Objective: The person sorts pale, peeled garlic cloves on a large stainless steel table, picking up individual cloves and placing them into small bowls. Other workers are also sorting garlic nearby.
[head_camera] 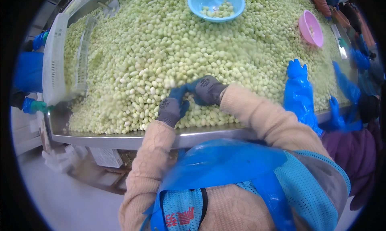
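A deep spread of pale green oval fruits or beans (pixel 144 62) fills the metal-rimmed table before me. Both my hands wear grey and blue gloves and are low in this pile, close to the near rim. My left hand (pixel 173 105) has its thumb apart from its fingers, with a few of the pale ovals near the gap. Coming in from the right, my right hand (pixel 205 90) bends down into the ovals, its fingertips by those of the left. Whether either hand grips any of them is hidden.
A blue bowl (pixel 193 7) holding some ovals sits on the pile's far side; a pink bowl (pixel 304 27) tilts at right. White plastic crates (pixel 54 59) stand at left. Close on my right is a co-worker's blue-covered arm (pixel 298 92). The steel rim (pixel 120 142) runs before me.
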Tool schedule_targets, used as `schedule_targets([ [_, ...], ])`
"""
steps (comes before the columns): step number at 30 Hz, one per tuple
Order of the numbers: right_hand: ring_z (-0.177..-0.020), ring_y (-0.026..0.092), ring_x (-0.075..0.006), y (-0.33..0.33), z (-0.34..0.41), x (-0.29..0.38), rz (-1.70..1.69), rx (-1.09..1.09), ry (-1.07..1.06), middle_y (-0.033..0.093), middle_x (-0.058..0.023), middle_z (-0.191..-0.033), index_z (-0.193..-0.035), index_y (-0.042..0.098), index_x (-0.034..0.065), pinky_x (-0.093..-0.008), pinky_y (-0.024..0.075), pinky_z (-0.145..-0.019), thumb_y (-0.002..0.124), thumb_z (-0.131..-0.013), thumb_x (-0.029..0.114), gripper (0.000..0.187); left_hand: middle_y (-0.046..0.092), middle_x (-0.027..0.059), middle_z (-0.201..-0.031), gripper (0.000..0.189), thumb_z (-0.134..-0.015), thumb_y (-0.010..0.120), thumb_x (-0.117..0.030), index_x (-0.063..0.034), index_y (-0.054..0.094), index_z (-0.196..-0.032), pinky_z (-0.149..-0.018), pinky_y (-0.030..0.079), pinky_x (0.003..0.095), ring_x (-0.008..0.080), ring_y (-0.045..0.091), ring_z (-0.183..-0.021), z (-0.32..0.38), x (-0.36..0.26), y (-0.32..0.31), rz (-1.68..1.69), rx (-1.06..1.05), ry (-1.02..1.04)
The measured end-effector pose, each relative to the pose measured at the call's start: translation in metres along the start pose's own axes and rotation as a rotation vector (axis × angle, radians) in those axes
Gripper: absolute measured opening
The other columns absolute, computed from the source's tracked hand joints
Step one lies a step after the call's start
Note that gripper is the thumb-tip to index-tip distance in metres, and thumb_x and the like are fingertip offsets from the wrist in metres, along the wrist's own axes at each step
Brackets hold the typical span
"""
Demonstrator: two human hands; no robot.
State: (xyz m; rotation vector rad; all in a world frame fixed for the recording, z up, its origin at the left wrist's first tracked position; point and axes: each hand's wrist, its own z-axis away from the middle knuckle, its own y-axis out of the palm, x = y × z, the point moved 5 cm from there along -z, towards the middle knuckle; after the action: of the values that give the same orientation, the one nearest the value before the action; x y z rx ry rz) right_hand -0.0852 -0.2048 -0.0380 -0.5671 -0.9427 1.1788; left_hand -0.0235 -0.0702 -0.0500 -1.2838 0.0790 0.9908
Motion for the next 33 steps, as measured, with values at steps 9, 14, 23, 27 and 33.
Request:
schedule_targets([
  [9, -0.104, 0.075, -0.0296, 0.016, -0.001, 0.003, 0.047, 0.167, 0.017, 0.078, -0.0145, -0.110, -0.125, 0.074, 0.0132, -0.0424, 0.0585, -0.090, 0.060, -0.092, 0.031, 0.040, 0.067, 0.0119, -0.132, 0.036, -0.094, 0.069, -0.026, -0.0321, 0.070, -0.130, -0.101, 0.054, 0.0464, 0.0333, 0.068, -0.118, -0.018, -0.024, -0.009, -0.290, 0.226, -0.045],
  [14, -0.105, 0.075, -0.0295, 0.025, 0.019, -0.001, 0.199, 0.243, -0.014, 0.078, -0.0130, -0.110, -0.121, 0.075, 0.0147, -0.0436, 0.0575, -0.094, 0.055, -0.097, 0.031, 0.036, 0.068, 0.0125, -0.133, 0.040, -0.096, 0.066, -0.024, -0.0312, 0.070, -0.135, -0.102, 0.054, 0.0457, 0.0318, 0.068, -0.121, -0.011, -0.023, 0.010, -0.423, 0.398, -0.070],
  [23, -0.106, 0.073, -0.0307, 0.009, 0.130, -0.095, -0.323, -0.320, 0.245, 0.077, -0.0121, -0.117, -0.130, 0.074, 0.0235, -0.0431, 0.0553, -0.099, 0.057, -0.100, 0.036, 0.036, 0.071, 0.0133, -0.129, 0.033, -0.101, 0.060, -0.027, -0.0220, 0.071, -0.132, -0.100, 0.056, 0.0455, 0.0333, 0.070, -0.116, -0.001, -0.013, 0.020, -0.288, 0.332, -0.157],
  [27, -0.101, 0.074, -0.0329, -0.011, 0.134, -0.093, -0.279, -0.671, 0.121, 0.076, -0.0169, -0.116, -0.126, 0.076, 0.0172, -0.0422, 0.0576, -0.092, 0.069, -0.096, 0.024, 0.032, 0.070, 0.0146, -0.127, 0.032, -0.097, 0.066, -0.028, -0.0175, 0.072, -0.126, -0.098, 0.056, 0.0466, 0.0330, 0.069, -0.116, 0.008, -0.031, 0.012, -0.378, 0.234, -0.009],
  [33, -0.106, 0.073, -0.0311, -0.006, 0.076, -0.018, -0.230, -0.242, -0.036, 0.076, -0.0123, -0.113, -0.129, 0.072, 0.0212, -0.0447, 0.0568, -0.095, 0.062, -0.099, 0.033, 0.034, 0.071, 0.0142, -0.124, 0.031, -0.094, 0.071, -0.029, -0.0169, 0.075, -0.122, -0.095, 0.057, 0.0456, 0.0324, 0.071, -0.113, -0.006, -0.040, 0.018, -0.566, 0.380, -0.074],
])
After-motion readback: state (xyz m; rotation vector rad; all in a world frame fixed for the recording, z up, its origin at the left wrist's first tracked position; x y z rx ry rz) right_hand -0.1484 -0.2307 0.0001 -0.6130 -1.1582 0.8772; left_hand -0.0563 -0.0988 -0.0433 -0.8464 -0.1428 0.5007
